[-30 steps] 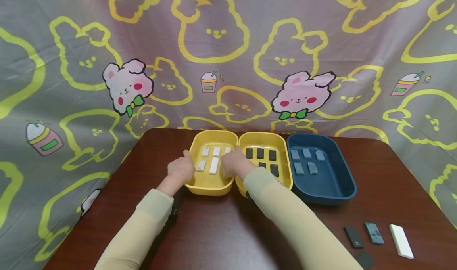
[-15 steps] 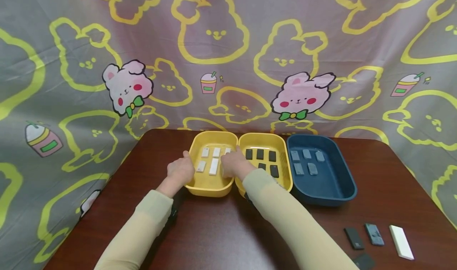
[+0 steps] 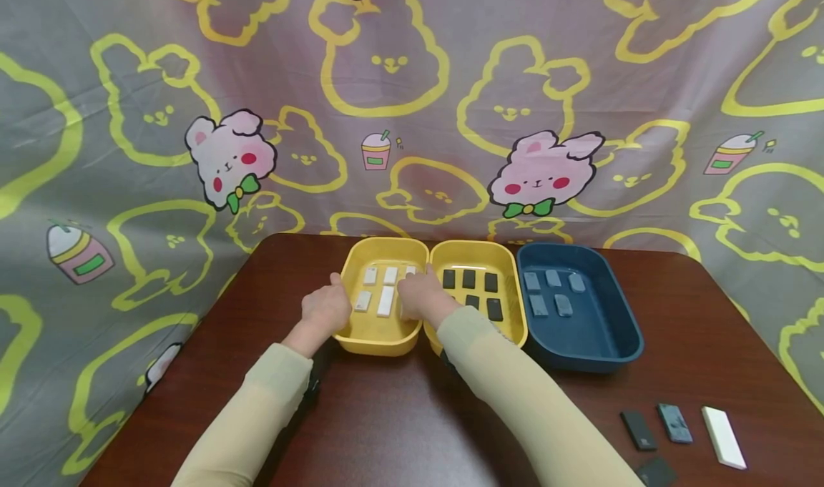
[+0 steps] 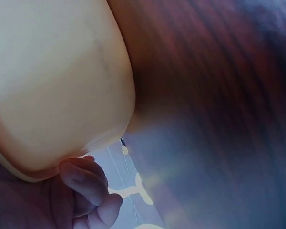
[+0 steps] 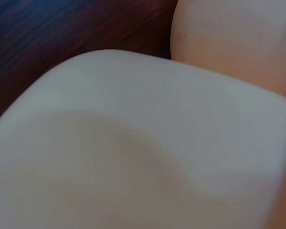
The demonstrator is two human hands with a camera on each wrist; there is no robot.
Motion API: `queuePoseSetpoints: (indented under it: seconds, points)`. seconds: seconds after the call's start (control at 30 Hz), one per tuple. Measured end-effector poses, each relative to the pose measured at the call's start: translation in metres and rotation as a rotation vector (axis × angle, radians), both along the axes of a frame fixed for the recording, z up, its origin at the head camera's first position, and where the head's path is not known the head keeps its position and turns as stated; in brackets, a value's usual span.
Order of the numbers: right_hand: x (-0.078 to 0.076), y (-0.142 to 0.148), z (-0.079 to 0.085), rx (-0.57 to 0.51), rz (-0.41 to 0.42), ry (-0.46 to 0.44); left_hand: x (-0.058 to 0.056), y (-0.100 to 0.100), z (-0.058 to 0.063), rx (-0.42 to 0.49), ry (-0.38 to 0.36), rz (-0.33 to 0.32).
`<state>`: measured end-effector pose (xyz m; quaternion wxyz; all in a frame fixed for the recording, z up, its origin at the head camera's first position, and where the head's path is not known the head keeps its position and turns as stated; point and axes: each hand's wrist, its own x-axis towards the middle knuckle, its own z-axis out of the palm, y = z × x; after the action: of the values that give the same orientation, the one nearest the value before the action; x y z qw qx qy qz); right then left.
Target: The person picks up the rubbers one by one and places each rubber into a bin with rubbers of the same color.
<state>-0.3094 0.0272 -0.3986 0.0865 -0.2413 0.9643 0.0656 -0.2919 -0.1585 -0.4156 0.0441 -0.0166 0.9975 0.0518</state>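
Observation:
In the head view my left hand [image 3: 326, 307] grips the left rim of the left yellow bin [image 3: 380, 347]. The left wrist view shows the fingers [image 4: 83, 183] curled at that bin's rim. My right hand [image 3: 425, 295] holds the bin's right side, where it meets the middle yellow bin [image 3: 523, 315]; its fingertips are hidden. Several small white blocks lie in the left bin, among them a longer white block [image 3: 385, 301]. Several black blocks, one of them a black block [image 3: 491, 282], lie in the middle bin, partly covered by my right hand and sleeve.
A dark blue bin [image 3: 582, 344] with several grey-blue blocks adjoins the middle bin on the right. At the table's front right lie two black blocks [image 3: 639, 430], a grey-blue block [image 3: 674, 422] and a long white block [image 3: 724, 437]. A patterned cloth [image 3: 412, 187] hangs behind the table.

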Motion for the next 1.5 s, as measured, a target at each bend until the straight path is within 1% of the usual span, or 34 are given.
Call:
queuePoseSetpoints:
  seconds: [0.23, 0.4, 0.5, 0.57, 0.63, 0.7, 0.8, 0.9, 1.03, 1.13, 1.2, 1.33, 1.37, 1.5]
  points:
    - [0.007, 0.002, 0.009, -0.013, 0.051, 0.062, 0.001, 0.000, 0.003, -0.009, -0.018, 0.000]
    - [0.019, 0.013, 0.026, -0.073, 0.091, 0.115, 0.001, 0.000, 0.003, -0.017, -0.015, -0.006]
    - [0.030, 0.027, 0.039, -0.118, 0.129, 0.159, 0.002, 0.001, 0.003, -0.012, -0.006, -0.013]
    - [0.036, 0.040, 0.043, -0.157, 0.165, 0.197, 0.003, 0.000, 0.002, -0.010, -0.002, -0.015]
    - [0.043, 0.056, 0.047, -0.189, 0.182, 0.208, 0.004, -0.001, 0.002, -0.006, 0.002, -0.018]
    - [0.049, 0.074, 0.050, -0.216, 0.181, 0.194, 0.004, -0.001, 0.002, -0.004, 0.005, -0.018]
    - [0.058, 0.102, 0.056, -0.236, 0.151, 0.137, 0.002, -0.001, 0.001, -0.008, 0.002, -0.017]
    - [0.069, 0.131, 0.064, -0.259, 0.099, 0.100, 0.002, 0.000, 0.001, -0.008, -0.018, -0.013]
    - [0.083, 0.171, 0.073, -0.281, 0.047, 0.156, 0.002, 0.001, 0.003, -0.003, -0.033, -0.001]
    - [0.097, 0.203, 0.076, -0.275, 0.031, 0.218, 0.002, 0.002, 0.003, -0.004, -0.028, -0.001]
    - [0.108, 0.223, 0.076, -0.267, 0.025, 0.252, 0.002, 0.003, 0.004, -0.007, -0.027, -0.004]
    - [0.130, 0.259, 0.069, -0.237, -0.047, 0.272, 0.002, 0.001, 0.004, -0.009, -0.028, -0.011]
    - [0.136, 0.268, 0.067, -0.234, -0.075, 0.269, 0.002, 0.001, 0.004, -0.007, -0.029, -0.012]
    - [0.155, 0.303, 0.055, -0.224, -0.219, 0.200, 0.002, 0.002, 0.004, 0.003, -0.021, -0.010]
